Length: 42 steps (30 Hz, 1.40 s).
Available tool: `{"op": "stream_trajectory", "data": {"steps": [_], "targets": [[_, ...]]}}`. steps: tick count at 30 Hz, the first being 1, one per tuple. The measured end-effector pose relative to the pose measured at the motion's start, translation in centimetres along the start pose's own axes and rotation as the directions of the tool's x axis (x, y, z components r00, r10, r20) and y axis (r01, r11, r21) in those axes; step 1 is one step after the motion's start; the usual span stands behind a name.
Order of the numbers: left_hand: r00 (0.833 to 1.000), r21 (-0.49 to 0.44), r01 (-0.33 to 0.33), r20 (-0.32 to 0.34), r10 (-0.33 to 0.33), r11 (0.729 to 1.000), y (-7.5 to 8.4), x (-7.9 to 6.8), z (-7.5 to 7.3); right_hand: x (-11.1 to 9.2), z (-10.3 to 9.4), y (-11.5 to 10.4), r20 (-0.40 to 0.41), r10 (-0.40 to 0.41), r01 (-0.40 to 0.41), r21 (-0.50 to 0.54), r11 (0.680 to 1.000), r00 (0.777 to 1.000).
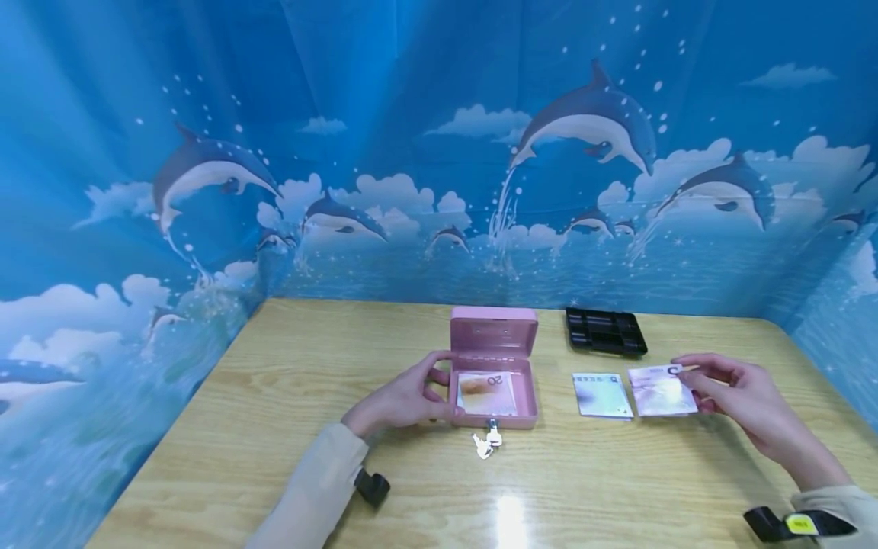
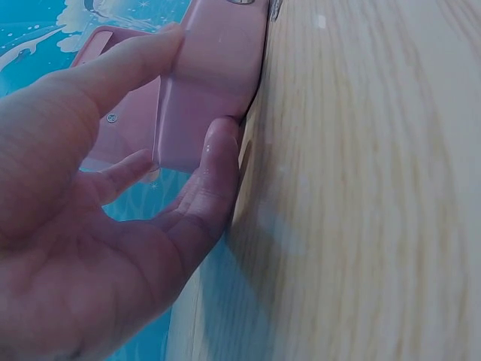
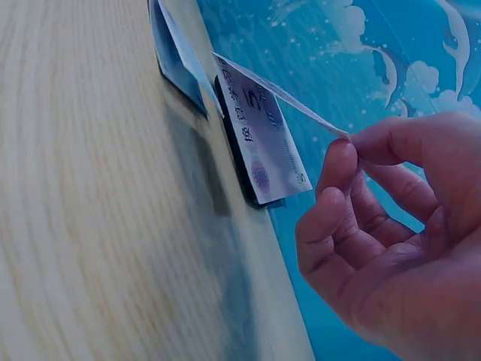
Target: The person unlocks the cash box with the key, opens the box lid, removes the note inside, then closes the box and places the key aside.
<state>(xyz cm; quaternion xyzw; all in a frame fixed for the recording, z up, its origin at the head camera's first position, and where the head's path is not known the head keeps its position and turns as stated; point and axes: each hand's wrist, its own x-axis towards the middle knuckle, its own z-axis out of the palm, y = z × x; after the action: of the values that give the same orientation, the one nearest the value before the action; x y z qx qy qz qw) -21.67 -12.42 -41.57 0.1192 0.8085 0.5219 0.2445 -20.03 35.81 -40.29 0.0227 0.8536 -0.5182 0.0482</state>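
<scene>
A pink cash box [image 1: 532, 396] stands on the table with its lid [image 1: 494, 335] raised. Inside lies an orange-brown banknote [image 1: 487, 393] marked 20. At the box's left side, my left hand [image 1: 411, 393] holds it, thumb [image 2: 143, 64] on the front and fingers [image 2: 219, 158] along the side wall. My right hand [image 1: 744, 396] pinches a folded purple banknote [image 1: 661, 391] at its right edge between thumb and index finger. In the right wrist view this note hangs partly unfolded, tilted above the table. A folded pale blue-green banknote [image 1: 602, 396] lies just left of it.
Keys [image 1: 485, 442] hang at the box's front lock. Behind the banknotes is a black compartment tray [image 1: 604, 351]. A blue dolphin-print curtain [image 1: 411, 267] borders the back and sides of the wooden table [image 1: 288, 343].
</scene>
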Motion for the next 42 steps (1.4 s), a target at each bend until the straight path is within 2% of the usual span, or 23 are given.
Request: {"op": "stream_trajectory", "data": {"steps": [9, 20, 30, 42], "targets": [[1.000, 0.014, -0.025, 0.005, 0.025, 1.000, -0.1, 0.1, 0.0, 0.5, 0.3, 0.9, 0.001, 0.037, -0.037, -0.134, 0.990, 0.999], [1.000, 0.016, -0.011, 0.001, 0.011, 1.000, 0.0, 0.1, 0.0, 1.1, 0.5, 1.6, 0.002, 0.046, -0.044, -0.246, 0.968, 0.999], [1.000, -0.012, -0.013, 0.004, 0.013, 1.000, 0.0, 0.1, 0.1, 1.6, 0.3, 1.9, 0.017, 0.097, -0.089, -0.276, 0.957, 0.995], [1.000, 0.018, -0.006, 0.016, 0.006, 1.000, 0.0, 0.1, 0.0, 1.6, 0.4, 1.8, 0.039, 0.116, -0.099, -0.311, 0.945, 0.992]]}}
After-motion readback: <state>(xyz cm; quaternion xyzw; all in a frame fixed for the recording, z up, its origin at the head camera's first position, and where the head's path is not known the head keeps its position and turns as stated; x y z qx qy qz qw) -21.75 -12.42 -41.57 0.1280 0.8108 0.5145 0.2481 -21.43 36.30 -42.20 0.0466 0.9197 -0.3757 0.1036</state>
